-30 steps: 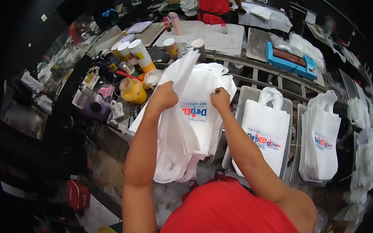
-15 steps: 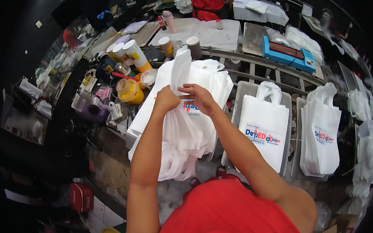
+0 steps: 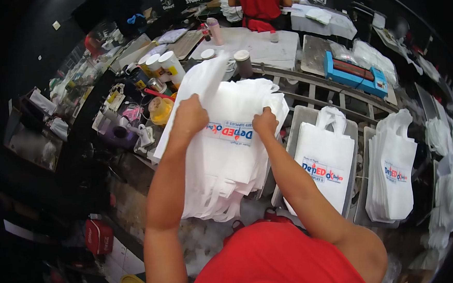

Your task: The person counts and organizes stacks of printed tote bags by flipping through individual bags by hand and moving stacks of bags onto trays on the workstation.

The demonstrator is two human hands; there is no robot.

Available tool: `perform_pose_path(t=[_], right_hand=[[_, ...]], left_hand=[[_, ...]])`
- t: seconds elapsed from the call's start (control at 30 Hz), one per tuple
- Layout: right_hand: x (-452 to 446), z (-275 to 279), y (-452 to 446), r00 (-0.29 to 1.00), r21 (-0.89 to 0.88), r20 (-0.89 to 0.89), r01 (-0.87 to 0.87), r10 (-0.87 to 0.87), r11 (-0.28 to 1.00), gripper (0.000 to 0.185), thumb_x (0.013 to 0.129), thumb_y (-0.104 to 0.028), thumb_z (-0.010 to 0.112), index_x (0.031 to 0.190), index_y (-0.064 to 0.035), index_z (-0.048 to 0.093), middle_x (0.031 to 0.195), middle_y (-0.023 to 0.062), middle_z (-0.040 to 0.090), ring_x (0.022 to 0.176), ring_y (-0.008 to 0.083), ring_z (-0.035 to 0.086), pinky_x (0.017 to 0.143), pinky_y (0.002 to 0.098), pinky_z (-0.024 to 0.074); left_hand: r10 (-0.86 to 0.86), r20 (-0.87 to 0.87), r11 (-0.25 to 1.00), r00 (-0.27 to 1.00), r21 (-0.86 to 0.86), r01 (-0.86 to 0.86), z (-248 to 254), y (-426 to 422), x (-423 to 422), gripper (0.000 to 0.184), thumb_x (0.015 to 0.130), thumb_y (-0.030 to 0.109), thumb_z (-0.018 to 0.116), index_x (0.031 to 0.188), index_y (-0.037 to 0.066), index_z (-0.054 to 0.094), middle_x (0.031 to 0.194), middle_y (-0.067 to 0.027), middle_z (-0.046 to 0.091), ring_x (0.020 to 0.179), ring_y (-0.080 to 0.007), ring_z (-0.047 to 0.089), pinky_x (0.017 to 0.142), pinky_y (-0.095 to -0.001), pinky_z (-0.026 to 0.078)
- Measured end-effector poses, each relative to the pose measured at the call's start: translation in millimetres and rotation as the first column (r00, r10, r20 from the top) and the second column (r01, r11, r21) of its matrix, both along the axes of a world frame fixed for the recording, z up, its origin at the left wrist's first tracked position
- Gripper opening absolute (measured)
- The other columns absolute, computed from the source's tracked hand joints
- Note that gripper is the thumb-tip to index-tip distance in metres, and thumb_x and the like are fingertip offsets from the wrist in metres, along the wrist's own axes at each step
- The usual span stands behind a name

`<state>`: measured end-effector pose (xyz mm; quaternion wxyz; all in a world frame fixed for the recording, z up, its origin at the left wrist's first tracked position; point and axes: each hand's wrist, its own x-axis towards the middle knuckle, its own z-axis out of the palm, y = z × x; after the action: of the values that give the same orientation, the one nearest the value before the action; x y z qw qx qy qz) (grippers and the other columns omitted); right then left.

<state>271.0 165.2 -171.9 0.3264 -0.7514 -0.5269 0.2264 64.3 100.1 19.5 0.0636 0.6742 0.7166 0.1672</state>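
Observation:
A pile of white bags (image 3: pixel 241 164) with blue and red print, upside down from my view, lies in front of me. My left hand (image 3: pixel 191 115) is closed on the left side of a white bag (image 3: pixel 204 78), whose upper part is lifted and folded over. On the right edge of the pile, my right hand (image 3: pixel 265 122) has its fingers pinched on a white bag beside the print. Loose handles hang at the pile's near edge.
Two trays to the right carry stacks of printed bags (image 3: pixel 323 161) (image 3: pixel 391 167). Beyond them is a blue machine (image 3: pixel 354 74). Jars (image 3: pixel 171 67) and a yellow container (image 3: pixel 161 110) stand to the left. A person in red (image 3: pixel 261 7) stands at the back.
Half a second ago my right hand was open near my left. It has moved right and closed at the pile's edge, while my left hand moved left, spreading the bag and uncovering the print.

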Motion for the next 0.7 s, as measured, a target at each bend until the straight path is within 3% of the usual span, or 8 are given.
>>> perform_pose_path(t=[0.13, 0.23, 0.37, 0.47, 0.5, 0.53, 0.57, 0.7], right_hand=[[3, -2, 0, 0.758, 0.311, -0.572, -0.153, 0.314, 0.938, 0.046, 0.090, -0.027, 0.072, 0.127, -0.0034, 0.058, 0.108, 0.0153, 0.073, 0.095, 0.0245, 0.070, 0.082, 0.0440, 0.0545], [5, 41, -16, 0.435, 0.129, -0.866, -0.284, 0.248, 0.950, 0.049, 0.097, -0.037, 0.067, 0.130, -0.0030, 0.057, 0.121, 0.0127, 0.068, 0.092, 0.0243, 0.069, 0.081, 0.0439, 0.0566], [-27, 58, -37, 0.068, 0.257, -0.947, -0.422, 0.313, 0.869, 0.058, 0.099, -0.052, 0.062, 0.123, 0.0003, 0.060, 0.116, 0.0095, 0.064, 0.099, 0.0293, 0.065, 0.078, 0.0481, 0.0576], [-23, 49, -35, -0.007, 0.267, -0.949, -0.554, 0.316, 0.788, 0.065, 0.091, -0.057, 0.070, 0.118, 0.0009, 0.062, 0.118, 0.0104, 0.063, 0.111, 0.0344, 0.062, 0.080, 0.0510, 0.0570], [-19, 39, -26, -0.007, 0.266, -0.949, -0.555, 0.315, 0.789, 0.065, 0.091, -0.057, 0.070, 0.118, 0.0009, 0.062, 0.118, 0.0104, 0.063, 0.111, 0.0344, 0.062, 0.080, 0.0510, 0.0570], [-11, 19, -11, 0.617, 0.138, -0.684, -0.414, 0.389, 0.900, 0.064, 0.088, -0.056, 0.074, 0.117, 0.0009, 0.064, 0.122, 0.0133, 0.063, 0.112, 0.0359, 0.062, 0.083, 0.0523, 0.0562], [-4, 12, -6, 0.967, 0.136, -0.123, -0.207, 0.224, 0.969, 0.065, 0.085, -0.054, 0.078, 0.116, 0.0009, 0.065, 0.126, 0.0162, 0.064, 0.113, 0.0374, 0.062, 0.086, 0.0536, 0.0554], [7, 11, -11, 0.971, -0.148, 0.108, -0.197, 0.214, 0.969, 0.070, 0.077, -0.052, 0.084, 0.120, 0.0003, 0.063, 0.129, 0.0191, 0.061, 0.119, 0.0396, 0.058, 0.090, 0.0549, 0.0531]], left_hand=[[-0.025, 0.076, 0.999, 0.997, 0.035, 0.023, -48, 5, 20, 0.039, 0.080, 0.012, 0.058, 0.112, -0.010, 0.064, 0.103, -0.0359, 0.068, 0.103, -0.0497, 0.067, 0.095, -0.0499, 0.053], [0.023, 0.163, 1.000, 0.986, -0.016, -0.021, -73, 8, 23, 0.042, 0.081, 0.016, 0.059, 0.115, -0.008, 0.064, 0.104, -0.0351, 0.069, 0.103, -0.0490, 0.067, 0.095, -0.0498, 0.053], [0.000, 0.353, 0.999, 0.935, 0.036, -0.014, -67, -10, 36, 0.047, 0.082, 0.018, 0.061, 0.121, -0.006, 0.063, 0.112, -0.0337, 0.068, 0.110, -0.0472, 0.066, 0.099, -0.0477, 0.052], [0.020, 0.384, 1.000, 0.923, -0.002, -0.021, -72, -10, 22, 0.048, 0.083, 0.017, 0.060, 0.126, -0.003, 0.064, 0.118, -0.0315, 0.068, 0.114, -0.0458, 0.065, 0.102, -0.0465, 0.050], [0.015, 0.379, 1.000, 0.925, 0.010, -0.020, -80, -6, 7, 0.046, 0.083, 0.016, 0.059, 0.125, -0.001, 0.065, 0.119, -0.0293, 0.069, 0.115, -0.0441, 0.065, 0.102, -0.0462, 0.050], [0.012, 0.412, 0.997, 0.911, 0.069, -0.044, -89, 0, -5, 0.044, 0.083, 0.013, 0.059, 0.125, 0.002, 0.066, 0.118, -0.0270, 0.070, 0.115, -0.0427, 0.065, 0.102, -0.0462, 0.050], [0.015, 0.414, 0.997, 0.910, 0.066, -0.046, -83, 0, -13, 0.044, 0.083, 0.013, 0.059, 0.125, 0.002, 0.066, 0.118, -0.0270, 0.070, 0.115, -0.0427, 0.065, 0.102, -0.0462, 0.050], [-0.041, 0.201, 0.991, 0.979, 0.137, 0.013, -45, -1, -27, 0.046, 0.083, 0.009, 0.057, 0.128, 0.002, 0.064, 0.109, -0.0301, 0.070, 0.108, -0.0463, 0.066, 0.097, -0.0498, 0.051]])
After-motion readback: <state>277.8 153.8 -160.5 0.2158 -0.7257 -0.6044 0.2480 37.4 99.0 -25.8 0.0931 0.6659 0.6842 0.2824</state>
